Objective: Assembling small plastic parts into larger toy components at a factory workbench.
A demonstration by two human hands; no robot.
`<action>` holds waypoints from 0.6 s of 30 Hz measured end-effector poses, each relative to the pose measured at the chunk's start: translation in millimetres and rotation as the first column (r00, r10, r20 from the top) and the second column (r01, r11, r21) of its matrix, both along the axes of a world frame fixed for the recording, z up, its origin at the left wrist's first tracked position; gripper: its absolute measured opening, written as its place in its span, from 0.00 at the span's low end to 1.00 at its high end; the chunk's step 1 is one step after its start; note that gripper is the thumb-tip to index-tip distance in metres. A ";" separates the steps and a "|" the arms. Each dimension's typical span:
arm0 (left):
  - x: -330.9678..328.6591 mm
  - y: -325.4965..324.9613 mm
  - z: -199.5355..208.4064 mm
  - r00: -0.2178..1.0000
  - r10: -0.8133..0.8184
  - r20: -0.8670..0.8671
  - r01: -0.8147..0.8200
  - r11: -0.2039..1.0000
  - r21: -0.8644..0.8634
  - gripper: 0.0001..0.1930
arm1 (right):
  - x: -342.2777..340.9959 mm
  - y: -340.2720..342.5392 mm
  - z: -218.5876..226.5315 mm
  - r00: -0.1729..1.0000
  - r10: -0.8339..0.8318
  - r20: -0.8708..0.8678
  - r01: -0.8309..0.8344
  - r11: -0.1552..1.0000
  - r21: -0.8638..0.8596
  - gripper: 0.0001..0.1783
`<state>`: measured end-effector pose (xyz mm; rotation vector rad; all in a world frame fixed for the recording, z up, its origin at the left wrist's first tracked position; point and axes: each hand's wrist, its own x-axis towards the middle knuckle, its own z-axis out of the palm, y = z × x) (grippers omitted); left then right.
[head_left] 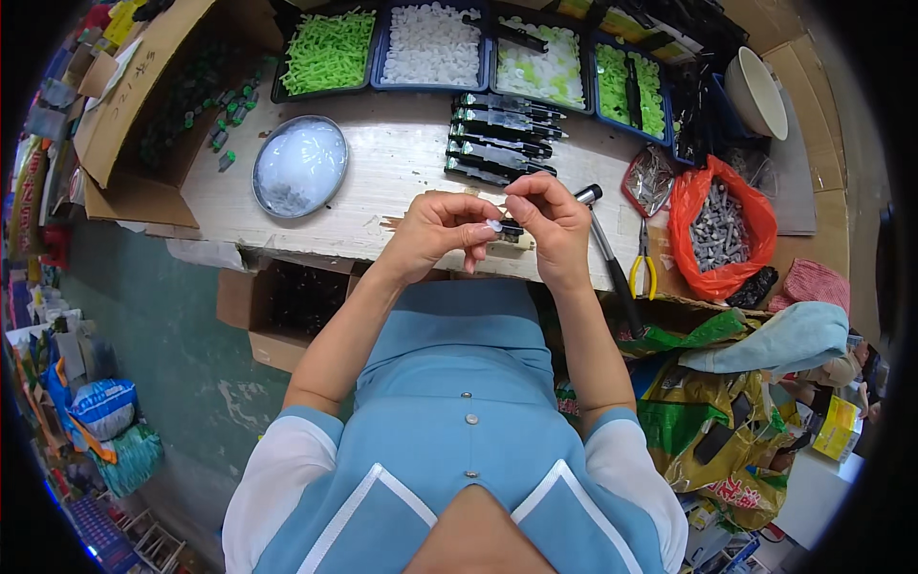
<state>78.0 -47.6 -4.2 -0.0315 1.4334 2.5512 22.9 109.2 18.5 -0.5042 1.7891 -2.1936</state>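
Note:
Both hands meet over the near edge of the bench. My left hand is closed in a pinch, with a small white plastic piece at its fingertips. Close beside it, my right hand has thumb and fingers curled together; what they grip is too small to make out. A small dark part shows between the two hands, partly hidden by the fingers. Just beyond lies a stack of black plastic housings, side by side. A hammer with a dark handle rests to the right of my right hand.
At the back stand trays of green sticks, white caps and green pieces. A round dish sits left. Yellow-handled pliers and a red bag of metal parts lie right. A cardboard box stands far left.

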 end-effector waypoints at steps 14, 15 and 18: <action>4.9 -3.7 -15.6 0.978 0.199 0.065 -0.206 0.968 0.146 0.06 | 6.7 -14.1 -14.1 0.733 -0.021 -0.679 0.275 0.923 0.269 0.07; 4.5 -4.6 -15.7 0.975 0.211 0.073 -0.220 0.965 0.144 0.06 | 6.2 -11.1 -14.7 0.717 0.011 -0.697 0.274 0.915 0.296 0.07; 3.7 -3.8 -18.4 0.971 0.233 0.062 -0.239 0.964 0.114 0.06 | 6.3 -10.7 -13.9 0.682 0.082 -0.727 0.275 0.892 0.359 0.06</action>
